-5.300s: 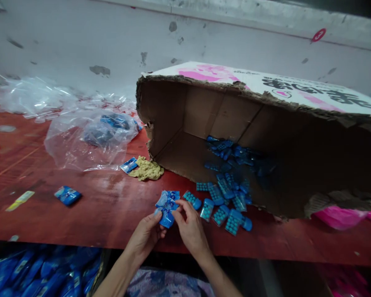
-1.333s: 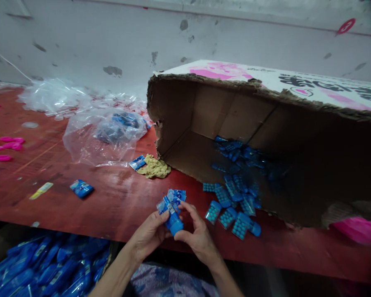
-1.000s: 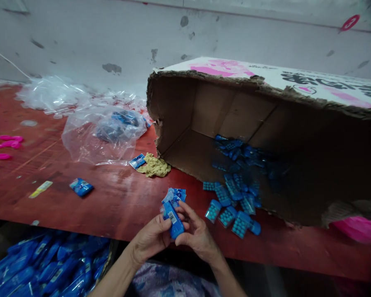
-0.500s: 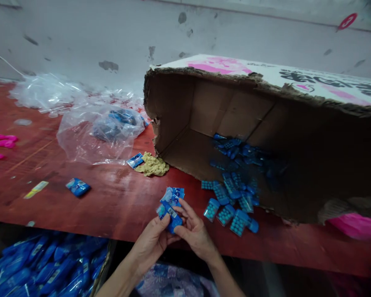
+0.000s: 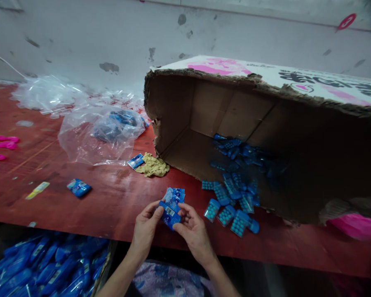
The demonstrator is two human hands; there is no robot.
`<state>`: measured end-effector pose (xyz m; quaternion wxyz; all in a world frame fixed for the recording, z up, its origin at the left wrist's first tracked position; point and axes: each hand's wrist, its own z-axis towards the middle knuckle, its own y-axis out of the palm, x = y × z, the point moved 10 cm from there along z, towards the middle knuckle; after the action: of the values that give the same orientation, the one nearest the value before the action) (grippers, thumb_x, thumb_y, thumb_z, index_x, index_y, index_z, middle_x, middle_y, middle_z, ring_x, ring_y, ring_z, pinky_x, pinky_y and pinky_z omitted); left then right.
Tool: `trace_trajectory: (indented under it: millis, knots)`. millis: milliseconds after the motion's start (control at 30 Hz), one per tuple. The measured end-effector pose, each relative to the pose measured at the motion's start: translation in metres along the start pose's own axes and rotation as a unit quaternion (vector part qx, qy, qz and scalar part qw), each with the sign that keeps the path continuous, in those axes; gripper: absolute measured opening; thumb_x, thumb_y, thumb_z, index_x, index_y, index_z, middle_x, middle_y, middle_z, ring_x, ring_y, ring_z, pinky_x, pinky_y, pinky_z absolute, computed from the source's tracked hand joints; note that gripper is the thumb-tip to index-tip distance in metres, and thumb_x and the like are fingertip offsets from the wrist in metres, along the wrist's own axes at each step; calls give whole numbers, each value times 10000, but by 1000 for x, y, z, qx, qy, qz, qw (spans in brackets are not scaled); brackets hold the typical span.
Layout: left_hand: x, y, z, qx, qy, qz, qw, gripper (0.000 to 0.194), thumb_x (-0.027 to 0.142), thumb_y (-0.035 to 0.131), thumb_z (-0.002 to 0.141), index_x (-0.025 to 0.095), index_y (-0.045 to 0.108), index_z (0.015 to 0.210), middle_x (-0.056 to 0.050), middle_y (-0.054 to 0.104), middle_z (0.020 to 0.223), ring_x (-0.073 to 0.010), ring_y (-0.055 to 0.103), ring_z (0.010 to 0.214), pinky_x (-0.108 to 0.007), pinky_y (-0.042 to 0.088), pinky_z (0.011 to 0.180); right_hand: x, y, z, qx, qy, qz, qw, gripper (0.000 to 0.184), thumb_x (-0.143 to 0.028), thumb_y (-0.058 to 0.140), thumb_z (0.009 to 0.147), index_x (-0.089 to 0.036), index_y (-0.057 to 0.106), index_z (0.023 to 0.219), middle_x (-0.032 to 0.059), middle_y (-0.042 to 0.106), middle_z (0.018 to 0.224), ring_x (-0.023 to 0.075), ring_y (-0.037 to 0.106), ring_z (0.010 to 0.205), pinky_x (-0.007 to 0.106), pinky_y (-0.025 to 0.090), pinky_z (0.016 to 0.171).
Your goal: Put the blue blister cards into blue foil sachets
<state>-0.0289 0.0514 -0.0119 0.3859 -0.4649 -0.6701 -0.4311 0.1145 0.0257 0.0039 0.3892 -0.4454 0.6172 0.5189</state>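
Both hands hold one blue printed wrapper [image 5: 170, 215] with a white barcode patch, just above the table's front edge. The thumb and fingers of my left hand [image 5: 146, 227] pinch its upper left corner. My right hand [image 5: 194, 233] grips its right side, thumb at the lower edge. Directly behind it are more blue printed wrappers [image 5: 174, 195]; whether they touch the held one I cannot tell. To the right stand and lie small clear boxes of blue beads with blue caps [image 5: 238, 223]. A blue wrapped packet [image 5: 79, 187] lies off to the left.
A torn cardboard box [image 5: 179, 161] lies on its side at the right, more bead boxes inside. Clear bags [image 5: 80, 136], a yellowish crumpled lump [image 5: 153, 166] and pink plastic pieces [image 5: 3, 142] are on the red table [image 5: 117, 206]. Blue packets [image 5: 49, 264] fill a container below left.
My left hand has shifted left and up to the wrapper's upper corner. The wrapper has turned flatter, showing more of its printed face. My right hand stays nearly in place.
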Motion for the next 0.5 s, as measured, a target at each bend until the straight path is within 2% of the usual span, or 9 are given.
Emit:
trace_trajectory:
  millis: [67, 233, 300, 400, 500]
  knots:
    - [1, -3, 3, -4, 2, 12, 1000, 330, 364, 702, 591, 157, 698, 847, -37, 704, 806, -183, 609, 767, -273, 475, 713, 2, 0, -1, 6, 0, 20, 1000, 443, -89, 655, 621, -247, 568, 1026, -38, 545, 824, 106, 542, 738, 222, 447, 704]
    - [1, -10, 3, 28, 0, 30, 999, 274, 385, 706, 576, 139, 702, 698, -1, 664, 636, -134, 561, 588, -222, 450, 546, 10, 6, -4, 8, 12, 46, 999, 501, -74, 681, 576, -258, 570, 1028, -39, 535, 828, 104, 539, 707, 218, 450, 659]
    - [-3, -6, 1, 21, -16, -5, 1000, 293, 376, 711, 579, 143, 690, 755, 3, 656, 646, -116, 548, 554, -213, 445, 518, 10, 7, -4, 8, 8, 55, 998, 498, -72, 683, 567, -257, 574, 1016, -39, 536, 821, 105, 540, 702, 217, 454, 650]
    - [-16, 11, -6, -33, -101, -94, 990, 355, 372, 700, 609, 164, 651, 893, -7, 664, 698, -111, 562, 534, -243, 472, 530, 6, 3, -3, 15, -7, 61, 998, 474, -94, 676, 582, -259, 569, 1013, -41, 544, 803, 111, 546, 706, 224, 462, 664]
    - [-26, 30, -17, -107, -180, -129, 969, 289, 330, 688, 644, 152, 648, 868, -20, 665, 670, -115, 581, 560, -253, 483, 582, 0, -2, -5, 21, -23, -12, 999, 504, -105, 670, 611, -271, 555, 1073, -36, 557, 838, 127, 551, 758, 248, 458, 731]
